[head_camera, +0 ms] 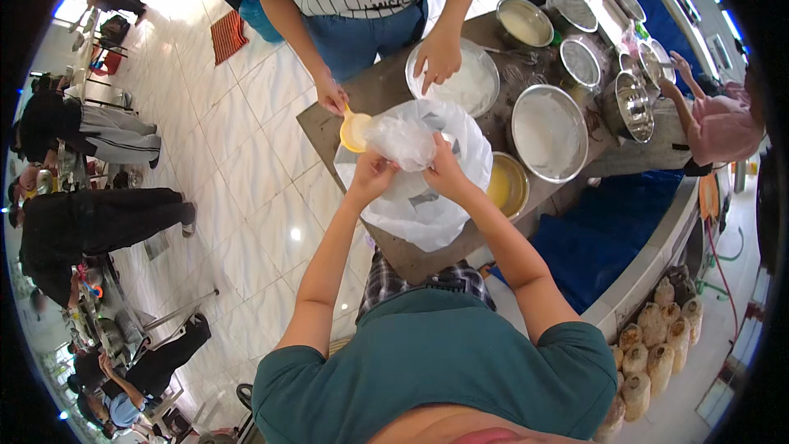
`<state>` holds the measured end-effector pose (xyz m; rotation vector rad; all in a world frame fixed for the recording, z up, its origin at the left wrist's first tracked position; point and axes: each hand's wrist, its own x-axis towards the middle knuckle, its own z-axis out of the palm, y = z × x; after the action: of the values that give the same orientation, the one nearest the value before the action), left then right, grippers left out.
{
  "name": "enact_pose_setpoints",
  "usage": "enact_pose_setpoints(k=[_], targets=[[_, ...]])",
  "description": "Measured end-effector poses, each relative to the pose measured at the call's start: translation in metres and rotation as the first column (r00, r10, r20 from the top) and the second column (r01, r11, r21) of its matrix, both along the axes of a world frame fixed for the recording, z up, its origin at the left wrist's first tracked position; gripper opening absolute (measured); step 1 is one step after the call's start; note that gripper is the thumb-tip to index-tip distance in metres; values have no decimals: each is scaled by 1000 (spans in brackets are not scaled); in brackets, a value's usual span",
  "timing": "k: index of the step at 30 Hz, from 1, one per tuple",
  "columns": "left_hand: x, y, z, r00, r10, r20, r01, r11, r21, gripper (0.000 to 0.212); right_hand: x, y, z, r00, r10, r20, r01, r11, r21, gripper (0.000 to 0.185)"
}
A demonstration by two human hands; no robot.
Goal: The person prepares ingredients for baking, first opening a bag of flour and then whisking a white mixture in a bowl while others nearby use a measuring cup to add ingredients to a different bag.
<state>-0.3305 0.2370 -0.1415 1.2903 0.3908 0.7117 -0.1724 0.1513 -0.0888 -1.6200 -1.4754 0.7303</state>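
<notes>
My left hand (372, 177) and my right hand (446, 166) hold a clear plastic bag (404, 142) between them, gripped at its near edge. Beneath them a large white plastic bag (456, 225) is spread at the table's corner. Opposite me, a person's hand (331, 96) holds a yellow scoop (355, 129) by its handle, its bowl beside the clear bag. That person's other hand (440, 57) hangs over a metal bowl of white contents (478, 83). Just right of the white bag stands a metal bowl with yellow contents (508, 184). What is inside the clear bag cannot be told.
A wide metal bowl with white contents (550, 134) stands on the grey table (394, 253), with a whisk (513, 76) and several more bowls behind. A person in pink (724, 117) works at the right. Several filled plastic bags (659, 364) stand at lower right. More people are at the left.
</notes>
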Motion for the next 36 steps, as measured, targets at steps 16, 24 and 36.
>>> enact_pose_setpoints(k=[16, 24, 36], targets=[[-41, 2, -109, 902, 337, -270, -52, 704, 708, 47, -22, 12, -140, 991, -57, -121, 67, 995, 79, 23], [-37, -41, -87, 796, 472, -380, 91, 527, 845, 47, 2, -1, -136, 977, 41, 210, -72, 988, 138, 24], [-20, 7, -93, 846, 167, -507, 324, 594, 736, 20, 15, 13, -124, 877, 334, 345, -372, 927, 46, 22]])
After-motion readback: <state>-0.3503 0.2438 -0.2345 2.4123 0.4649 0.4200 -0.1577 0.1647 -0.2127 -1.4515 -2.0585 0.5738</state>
